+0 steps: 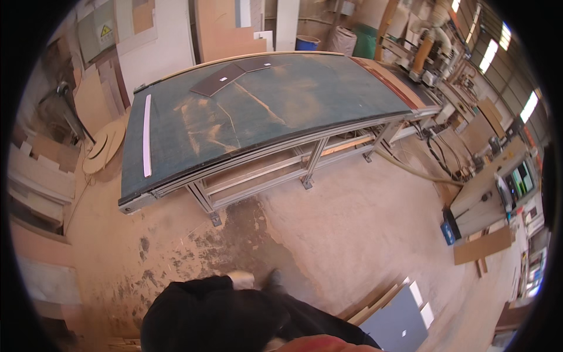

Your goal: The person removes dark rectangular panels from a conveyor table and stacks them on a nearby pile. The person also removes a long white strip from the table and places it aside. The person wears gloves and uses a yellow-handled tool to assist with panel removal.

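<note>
Green surfacing is covering the long table [328, 88]; two dark brown panels [214, 87] are lying on it toward the far edge, end to end; a pale strip [147, 135] is lying along its left end, and pale dust is streaking the middle; a blurred hand, apparently the left [241, 279], is showing beside a black sleeve [193, 288], well apart from the panels; its grip cannot be told; the right hand is not showing distinctly; a grey panel [384, 328] is resting among boards at lower right; a console screen [519, 179] is standing beyond.
</note>
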Demonstrator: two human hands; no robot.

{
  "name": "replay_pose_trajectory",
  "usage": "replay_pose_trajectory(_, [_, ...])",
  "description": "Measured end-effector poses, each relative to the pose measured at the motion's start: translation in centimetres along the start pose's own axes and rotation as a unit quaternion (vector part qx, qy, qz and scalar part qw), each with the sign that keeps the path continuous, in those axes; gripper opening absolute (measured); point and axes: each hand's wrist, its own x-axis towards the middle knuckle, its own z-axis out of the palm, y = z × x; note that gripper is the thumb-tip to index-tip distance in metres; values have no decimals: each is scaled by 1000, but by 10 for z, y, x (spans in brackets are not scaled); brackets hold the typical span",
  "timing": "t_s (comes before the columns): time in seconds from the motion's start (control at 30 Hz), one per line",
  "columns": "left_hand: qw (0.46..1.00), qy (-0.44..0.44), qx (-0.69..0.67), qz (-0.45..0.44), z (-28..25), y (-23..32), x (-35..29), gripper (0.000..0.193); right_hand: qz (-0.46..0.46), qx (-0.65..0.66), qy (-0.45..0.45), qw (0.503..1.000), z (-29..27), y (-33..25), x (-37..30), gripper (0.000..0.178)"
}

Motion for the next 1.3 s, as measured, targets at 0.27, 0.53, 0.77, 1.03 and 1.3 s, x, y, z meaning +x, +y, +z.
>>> replay_pose_trajectory(0.27, [561, 591, -531, 231, -245, 125, -55, 59, -80, 208, -45, 974, -201, -309, 100, 38])
replay_pose_trajectory(0.53, [466, 677, -523, 225, -466, 62, -33, 70, -342, 114, -127, 924, -216, -648, 122, 37])
replay_pose_trajectory(0.77, [533, 742, -379, 147, -774, 75, 29, 76, -302, 87, -46, 948, -306, -818, 141, 37])
replay_pose_trajectory(1.03, [540, 766, 161, -308, -1006, 109, 113, 77, -247, 248, 4, 937, -442, -971, 200, 36])
replay_pose_trajectory(1.3, [474, 805, 130, -332, -1119, 135, 185, 76, -319, 345, -108, 876, -531, -1286, 368, 35])
